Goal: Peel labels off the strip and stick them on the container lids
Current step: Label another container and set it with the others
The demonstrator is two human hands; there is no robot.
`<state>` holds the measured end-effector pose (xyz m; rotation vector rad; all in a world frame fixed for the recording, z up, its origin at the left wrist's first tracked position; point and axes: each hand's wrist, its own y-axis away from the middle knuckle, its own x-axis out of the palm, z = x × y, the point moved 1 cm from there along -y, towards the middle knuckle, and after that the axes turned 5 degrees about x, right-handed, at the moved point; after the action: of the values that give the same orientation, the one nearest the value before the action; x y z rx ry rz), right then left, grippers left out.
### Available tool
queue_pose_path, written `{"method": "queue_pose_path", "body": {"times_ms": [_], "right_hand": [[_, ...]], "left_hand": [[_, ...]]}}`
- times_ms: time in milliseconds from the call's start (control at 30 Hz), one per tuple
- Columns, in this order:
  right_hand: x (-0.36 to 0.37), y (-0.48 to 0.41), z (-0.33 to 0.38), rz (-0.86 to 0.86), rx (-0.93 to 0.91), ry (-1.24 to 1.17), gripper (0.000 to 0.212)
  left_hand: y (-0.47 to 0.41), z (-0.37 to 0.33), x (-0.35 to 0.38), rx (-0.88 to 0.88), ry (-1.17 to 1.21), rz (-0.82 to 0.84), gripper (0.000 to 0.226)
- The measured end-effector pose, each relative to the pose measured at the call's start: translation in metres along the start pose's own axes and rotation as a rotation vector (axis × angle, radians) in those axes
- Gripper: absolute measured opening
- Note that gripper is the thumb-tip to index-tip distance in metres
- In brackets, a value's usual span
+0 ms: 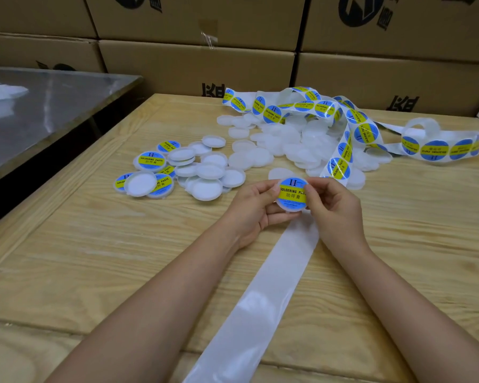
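- The round white plastic lid [290, 208] sits between the two hands, raised a little off the pale wooden tabletop [94, 244], its top turned up toward the person.
- A round blue-and-yellow label [292, 193] covers that top; its printed yellow band runs across from one hand to the other.
- The left hand [253, 208] grips the lid's left edge, its fingers [271, 189] curled round the rim, thumb on top.
- The right hand [336, 210] pinches the right edge, its thumb lying on the label's right margin.
- The label looks laid on already; pressing it flat is probably the step in hand.
- The glossy white strip carrying more blue-and-yellow labels [340, 161] lies just beyond the right fingers and runs away from them in loops, so the right hand is the nearer one for the next peel.
- The bare, peeled end of the backing [260, 294] passes under the hands and runs back toward the person.
- A heap of unlabelled translucent white lids [288, 145] lies beyond both sets of fingers, beneath the strip's loops.
- A cluster of finished and upturned lids [177, 170] lies left of and beyond the left fingers; the upturned ones show hollow, empty insides.
- Closed brown cardboard boxes [194, 67] stand stacked at the far edge; what they hold is hidden.
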<state>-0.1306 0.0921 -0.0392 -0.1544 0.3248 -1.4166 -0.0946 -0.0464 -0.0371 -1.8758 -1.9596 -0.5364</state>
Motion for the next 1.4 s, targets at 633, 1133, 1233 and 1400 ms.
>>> {"method": "queue_pose_path", "body": {"times_ms": [633, 1133, 1233, 1400], "right_hand": [[0.004, 0.002, 0.001, 0.07, -0.031, 0.04, 0.028], [0.005, 0.002, -0.001, -0.005, 0.05, -0.043, 0.021], [0.003, 0.002, -0.002, -0.03, 0.038, 0.006, 0.015], [0.002, 0.001, -0.004, -0.048, -0.003, 0.056, 0.019]], "left_hand": [[0.002, 0.001, 0.007, 0.073, -0.136, -0.13, 0.015], [0.007, 0.003, 0.009, 0.069, -0.261, -0.076, 0.006], [0.01, 0.004, 0.013, 0.111, -0.318, -0.093, 0.018], [0.008, -0.004, 0.011, 0.2, -0.347, -0.252, 0.013]]}}
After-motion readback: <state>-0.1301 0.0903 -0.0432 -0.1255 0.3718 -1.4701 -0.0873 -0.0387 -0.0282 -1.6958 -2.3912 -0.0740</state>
